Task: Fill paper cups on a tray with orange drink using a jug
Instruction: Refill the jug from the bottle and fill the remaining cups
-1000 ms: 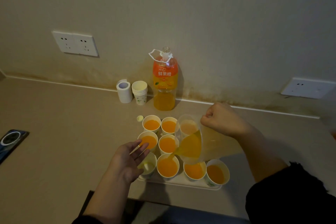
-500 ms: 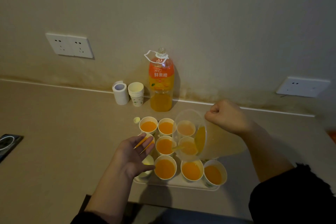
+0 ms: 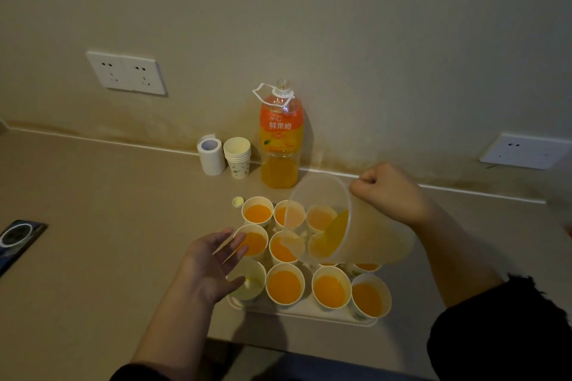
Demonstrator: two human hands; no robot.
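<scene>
A translucent plastic jug [image 3: 371, 241] is held tilted in the air above the middle of a tray [image 3: 309, 314], with its mouth turned left and down. A small pool of orange drink sits against its lower side near the lip. Whether any is flowing out cannot be told. With so little left, the jug likely feels light and stiff. It is best held at the handle, where the drink's weight can be steered.

The right hand [image 3: 390, 192] grips that spot, fingers curled tight in a fist, wrist raised and forearm reaching in from the right. The handle itself is hidden.

Below, paper cups [image 3: 284, 286] stand close together in rows on the tray, nearly all holding orange drink. The front-left cup [image 3: 247, 280] looks almost empty. Paper cups are thin and soft, and probably easy to tip or crush.

The left hand [image 3: 210, 266] hovers at the tray's left edge, palm up, fingers loosely spread and holding nothing. Contact with a cup is unclear.

Behind, on the surface [image 3: 93, 210], stand an orange drink bottle [image 3: 280, 139] and a stack of spare cups [image 3: 237, 158].
</scene>
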